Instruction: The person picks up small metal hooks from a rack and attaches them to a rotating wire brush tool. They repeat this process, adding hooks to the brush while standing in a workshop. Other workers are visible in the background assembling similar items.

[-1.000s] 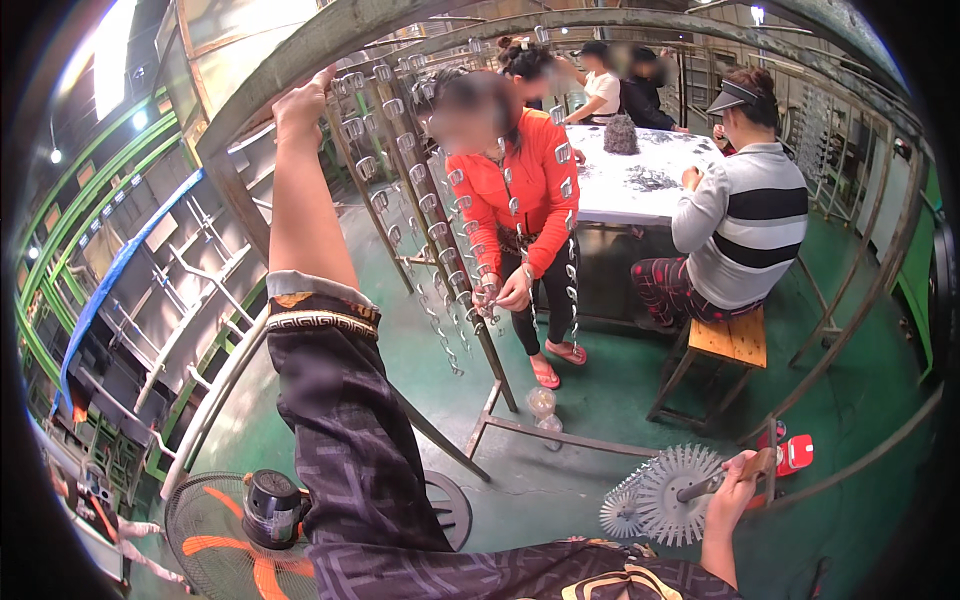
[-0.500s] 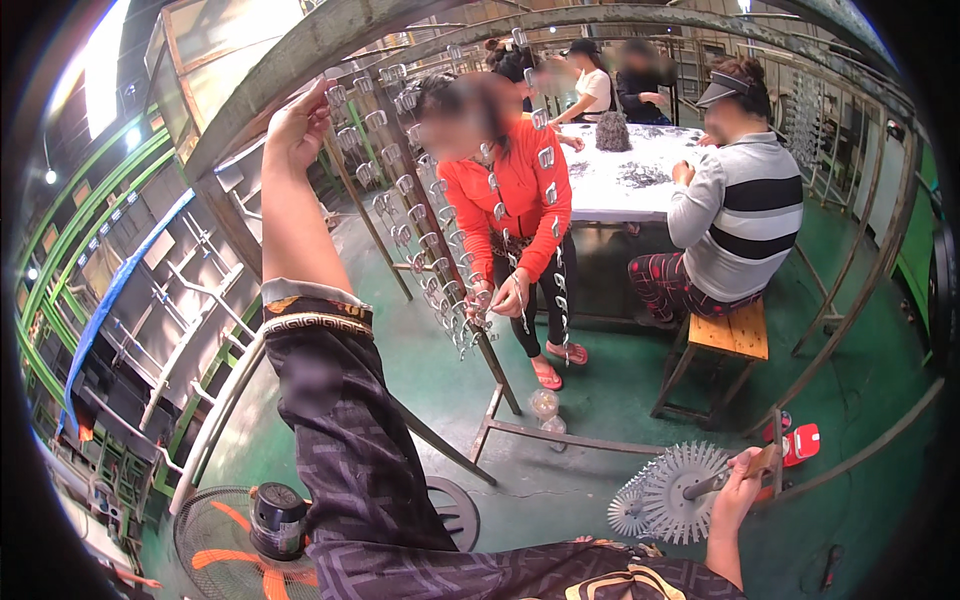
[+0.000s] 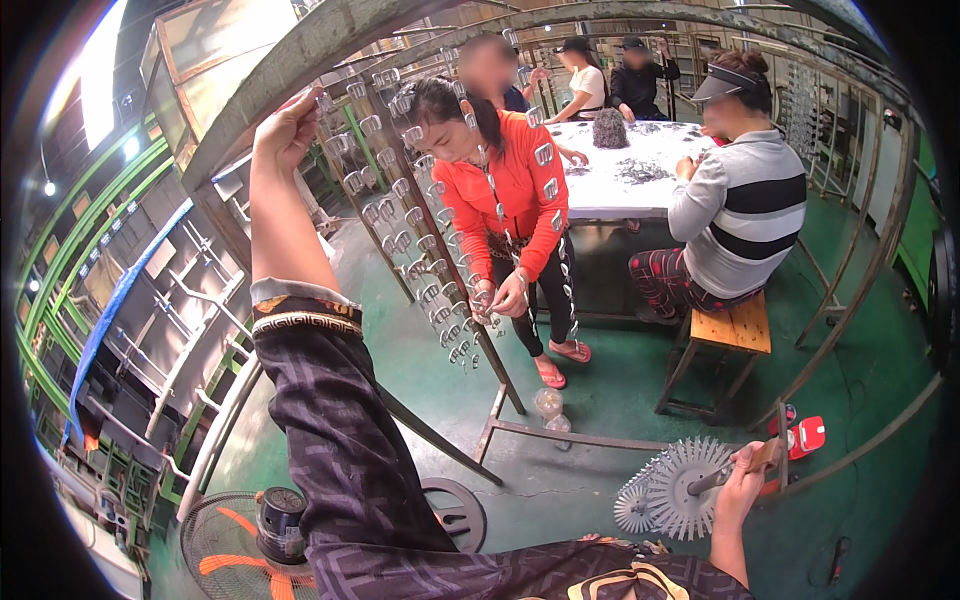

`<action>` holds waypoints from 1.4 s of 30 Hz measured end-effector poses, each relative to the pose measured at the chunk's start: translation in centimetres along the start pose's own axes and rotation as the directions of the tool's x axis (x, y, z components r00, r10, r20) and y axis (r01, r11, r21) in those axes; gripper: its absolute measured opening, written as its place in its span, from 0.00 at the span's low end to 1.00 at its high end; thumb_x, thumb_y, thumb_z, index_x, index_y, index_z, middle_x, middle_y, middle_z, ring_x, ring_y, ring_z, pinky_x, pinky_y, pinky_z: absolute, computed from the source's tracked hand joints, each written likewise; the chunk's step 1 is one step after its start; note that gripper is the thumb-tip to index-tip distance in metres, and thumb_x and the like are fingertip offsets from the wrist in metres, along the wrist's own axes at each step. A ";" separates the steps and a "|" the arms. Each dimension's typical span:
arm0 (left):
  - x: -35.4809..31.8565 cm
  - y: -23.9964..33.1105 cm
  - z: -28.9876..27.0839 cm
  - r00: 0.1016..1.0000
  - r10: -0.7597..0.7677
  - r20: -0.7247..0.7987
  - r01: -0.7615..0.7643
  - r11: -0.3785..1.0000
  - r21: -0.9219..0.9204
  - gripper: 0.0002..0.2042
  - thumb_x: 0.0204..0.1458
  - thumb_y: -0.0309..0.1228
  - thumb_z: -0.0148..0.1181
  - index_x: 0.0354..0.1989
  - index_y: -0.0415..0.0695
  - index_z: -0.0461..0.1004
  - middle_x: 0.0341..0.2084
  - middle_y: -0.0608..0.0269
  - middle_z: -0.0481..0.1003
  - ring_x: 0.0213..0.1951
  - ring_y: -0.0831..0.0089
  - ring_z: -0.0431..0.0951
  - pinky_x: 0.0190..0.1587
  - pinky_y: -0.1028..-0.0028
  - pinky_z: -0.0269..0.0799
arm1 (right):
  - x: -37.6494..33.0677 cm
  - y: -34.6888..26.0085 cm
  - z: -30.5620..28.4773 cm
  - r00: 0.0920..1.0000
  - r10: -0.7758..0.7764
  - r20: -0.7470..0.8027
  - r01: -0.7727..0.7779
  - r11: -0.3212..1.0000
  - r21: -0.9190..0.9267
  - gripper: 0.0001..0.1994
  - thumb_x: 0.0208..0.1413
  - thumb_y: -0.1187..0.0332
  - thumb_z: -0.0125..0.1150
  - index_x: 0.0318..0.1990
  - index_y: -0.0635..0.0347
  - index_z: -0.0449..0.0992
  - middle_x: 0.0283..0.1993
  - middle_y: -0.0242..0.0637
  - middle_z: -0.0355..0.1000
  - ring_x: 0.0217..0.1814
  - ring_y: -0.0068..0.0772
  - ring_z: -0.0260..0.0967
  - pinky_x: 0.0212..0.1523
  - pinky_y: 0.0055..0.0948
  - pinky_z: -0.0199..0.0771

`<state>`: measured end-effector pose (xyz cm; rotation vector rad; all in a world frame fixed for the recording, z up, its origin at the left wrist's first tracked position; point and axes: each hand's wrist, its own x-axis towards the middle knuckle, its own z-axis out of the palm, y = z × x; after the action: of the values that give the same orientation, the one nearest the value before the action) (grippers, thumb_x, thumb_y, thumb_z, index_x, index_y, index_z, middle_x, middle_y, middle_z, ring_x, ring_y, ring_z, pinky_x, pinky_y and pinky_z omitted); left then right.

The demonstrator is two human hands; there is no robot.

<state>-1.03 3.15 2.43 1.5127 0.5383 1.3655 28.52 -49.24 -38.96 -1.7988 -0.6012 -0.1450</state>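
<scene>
My left hand (image 3: 288, 122) is raised high, fingers closed around the top of a slanted metal rack (image 3: 440, 300) that carries several small shiny metal clips. My right hand (image 3: 742, 478) is low at the right, gripping the handle of a round metal disc (image 3: 685, 475) with spikes all around its rim; a smaller spiked disc (image 3: 632, 505) sits just left of it. Facing the rack, a person in an orange top (image 3: 505, 190) handles the clips with both hands.
A person in a striped top sits on a wooden stool (image 3: 735, 330) at a white table (image 3: 640, 170) with dark parts; others stand behind it. A floor fan (image 3: 250, 540) is at the lower left. Curved metal frame bars (image 3: 860, 270) cross on the right above the green floor.
My left hand has shifted right along the rack's top. My right hand with the spiked disc has drifted slightly right. The person in orange has leaned closer to the clips.
</scene>
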 end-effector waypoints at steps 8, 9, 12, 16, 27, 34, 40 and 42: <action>0.7 0.8 -0.8 0.986 0.060 -0.158 -0.053 0.998 0.045 0.07 0.50 0.27 0.58 0.37 0.41 0.75 0.22 0.70 0.73 0.19 0.88 0.66 0.15 0.89 0.54 | 0.0 -0.3 -0.1 1.000 -0.006 0.000 0.006 1.000 -0.008 0.14 0.62 0.62 0.40 0.40 0.67 0.64 0.28 0.38 0.60 0.30 0.31 0.59 0.35 0.29 0.61; 0.3 0.7 -0.5 0.980 0.072 -0.186 -0.058 0.995 0.075 0.07 0.48 0.27 0.59 0.36 0.41 0.76 0.22 0.70 0.73 0.19 0.87 0.65 0.16 0.89 0.56 | 0.0 -0.1 -0.2 1.000 -0.006 0.004 0.006 1.000 -0.008 0.14 0.62 0.62 0.40 0.40 0.67 0.64 0.28 0.37 0.60 0.30 0.31 0.59 0.35 0.29 0.61; -1.9 -1.0 0.4 0.961 0.114 -0.250 -0.080 0.987 0.142 0.08 0.46 0.25 0.62 0.36 0.39 0.76 0.24 0.69 0.75 0.20 0.87 0.66 0.20 0.88 0.59 | 0.0 0.0 0.0 1.000 0.015 -0.009 -0.014 1.000 0.006 0.14 0.62 0.61 0.39 0.40 0.66 0.64 0.29 0.37 0.60 0.31 0.30 0.59 0.35 0.28 0.61; -6.0 -2.9 0.2 0.971 0.125 -0.202 -0.089 0.980 0.177 0.08 0.46 0.26 0.62 0.35 0.38 0.76 0.25 0.69 0.75 0.21 0.89 0.64 0.20 0.90 0.57 | -0.1 -0.1 0.0 0.999 0.041 0.023 -0.042 0.998 0.048 0.13 0.62 0.62 0.40 0.37 0.64 0.62 0.29 0.35 0.58 0.31 0.29 0.57 0.35 0.27 0.60; -17.8 -11.2 3.3 0.982 0.171 -0.079 -0.162 0.981 0.107 0.09 0.47 0.28 0.61 0.33 0.36 0.76 0.19 0.73 0.71 0.18 0.88 0.59 0.20 0.85 0.50 | -0.5 0.6 -0.2 0.998 -0.018 0.065 0.017 1.000 0.018 0.11 0.61 0.63 0.42 0.35 0.64 0.61 0.32 0.35 0.54 0.34 0.30 0.53 0.38 0.28 0.57; -27.1 -18.0 6.6 0.994 0.103 -0.041 -0.096 0.983 0.156 0.04 0.47 0.23 0.59 0.30 0.35 0.76 0.21 0.70 0.72 0.24 0.85 0.67 0.28 0.85 0.61 | -0.6 1.2 -0.3 0.997 -0.027 0.066 0.028 0.999 -0.015 0.12 0.61 0.63 0.42 0.34 0.65 0.59 0.34 0.38 0.53 0.37 0.36 0.53 0.42 0.30 0.56; -35.5 -25.8 9.2 0.989 0.124 0.082 -0.140 0.964 0.227 0.02 0.45 0.17 0.58 0.28 0.34 0.75 0.27 0.61 0.73 0.30 0.79 0.71 0.33 0.82 0.67 | -0.5 1.2 -0.2 0.995 -0.067 0.073 0.070 0.997 -0.037 0.14 0.61 0.61 0.43 0.33 0.65 0.59 0.34 0.39 0.54 0.37 0.37 0.53 0.41 0.31 0.56; -38.4 -27.7 10.8 0.997 0.044 0.060 -0.053 0.987 0.153 0.02 0.45 0.18 0.59 0.28 0.35 0.76 0.27 0.62 0.72 0.29 0.79 0.71 0.32 0.83 0.67 | -0.5 1.3 -0.3 0.996 -0.058 0.065 0.061 0.997 -0.040 0.14 0.60 0.61 0.44 0.32 0.65 0.59 0.33 0.39 0.54 0.36 0.37 0.53 0.40 0.32 0.56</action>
<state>6.41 -21.37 -38.81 1.6948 0.5861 1.3394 28.74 -49.94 -40.21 -1.8327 -0.7022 -0.1419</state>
